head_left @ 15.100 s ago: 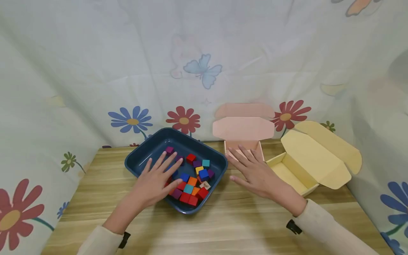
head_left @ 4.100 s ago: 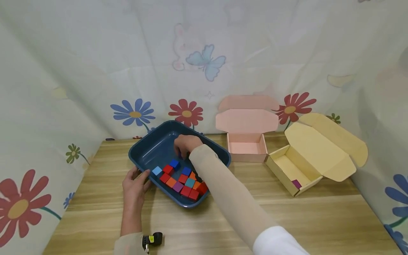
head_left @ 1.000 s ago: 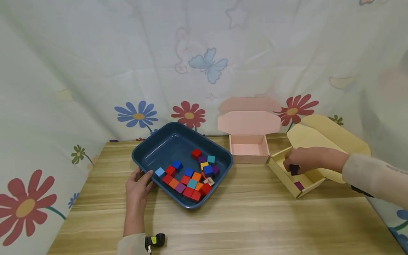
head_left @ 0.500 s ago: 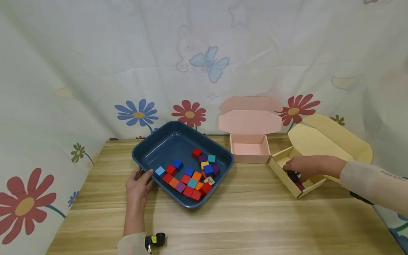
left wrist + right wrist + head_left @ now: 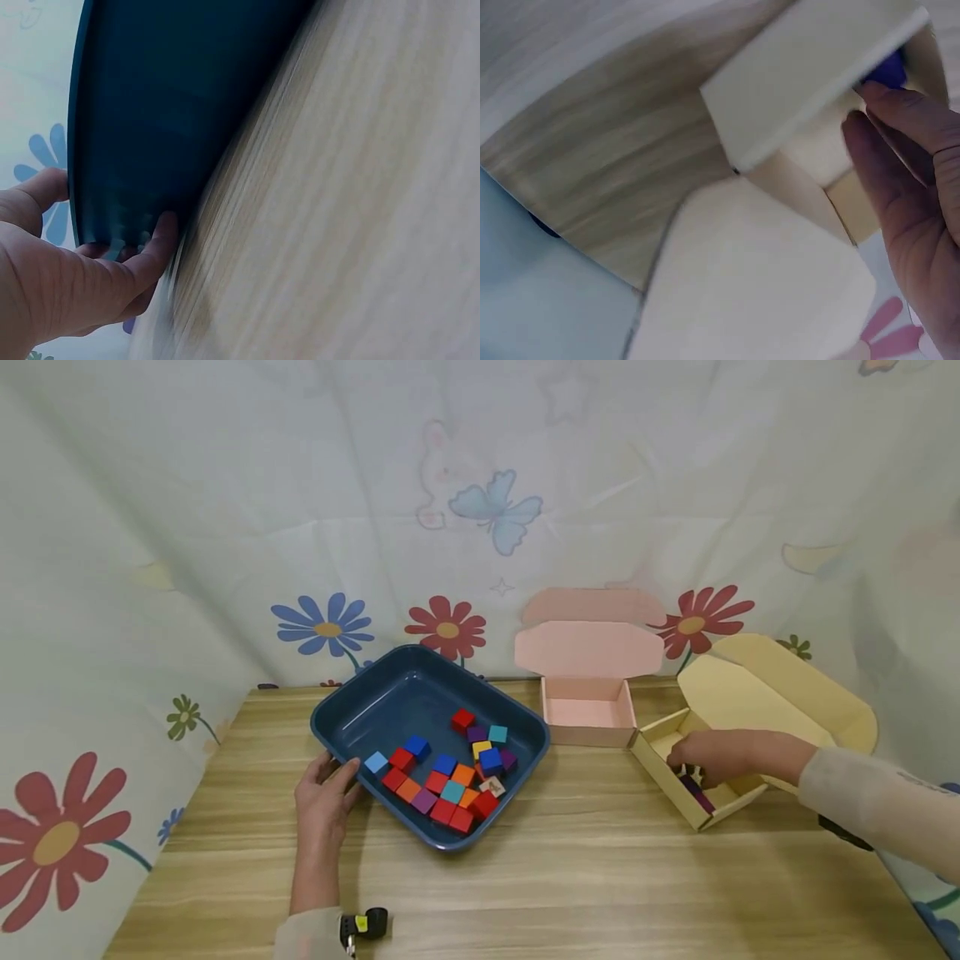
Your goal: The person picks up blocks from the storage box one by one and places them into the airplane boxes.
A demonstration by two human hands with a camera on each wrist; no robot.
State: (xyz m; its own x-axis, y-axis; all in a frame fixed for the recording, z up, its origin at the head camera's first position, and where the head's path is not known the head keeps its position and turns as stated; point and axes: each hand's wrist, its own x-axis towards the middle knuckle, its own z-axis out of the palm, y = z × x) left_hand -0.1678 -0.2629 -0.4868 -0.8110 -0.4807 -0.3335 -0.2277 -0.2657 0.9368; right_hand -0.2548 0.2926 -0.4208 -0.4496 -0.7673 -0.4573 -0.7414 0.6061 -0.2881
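Note:
My left hand holds the dark blue tray at its near left side. In the left wrist view the thumb touches the rim and the other fingers bend against the outer wall. Colored cubes lie in the tray, among them a red cube and a light blue cube. My right hand is inside the yellow box, over purple cubes in its front corner. In the right wrist view a purple cube lies just past the thumb tip, with thumb and fingers apart.
A pink box, lid raised, stands between tray and yellow box. The yellow lid leans back behind my right hand. A flowered curtain closes off the back and sides of the wooden table.
Over the last second my right hand has lowered a dark purple cube into the yellow box and let it go beside another. Earlier it reached into the tray. The left hand keeps its hold.

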